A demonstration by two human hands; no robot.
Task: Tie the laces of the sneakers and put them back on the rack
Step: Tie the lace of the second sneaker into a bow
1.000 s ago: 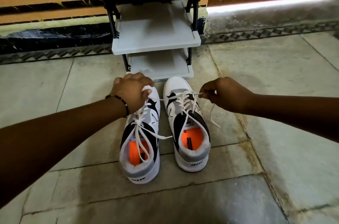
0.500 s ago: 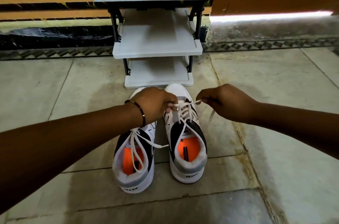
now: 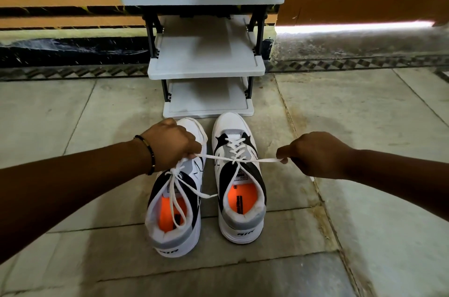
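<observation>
- Grey stone floor [image 3: 73, 107], with a white plastic rack [image 3: 206, 65] at its far edge by the wall, shelves bare.
- Both sneakers sit on the floor just in front of the rack. Left sneaker [image 3: 177, 199] looks knotted already, though loosely.
- Right sneaker [image 3: 239, 175] is the one in hand: first crossing being pulled snug, I'd say.
- Left hand [image 3: 170, 143] and right hand [image 3: 315, 154] each pinch one end of its lace [image 3: 257, 160], stretched taut sideways.
- Next up: make loops without losing tension.
</observation>
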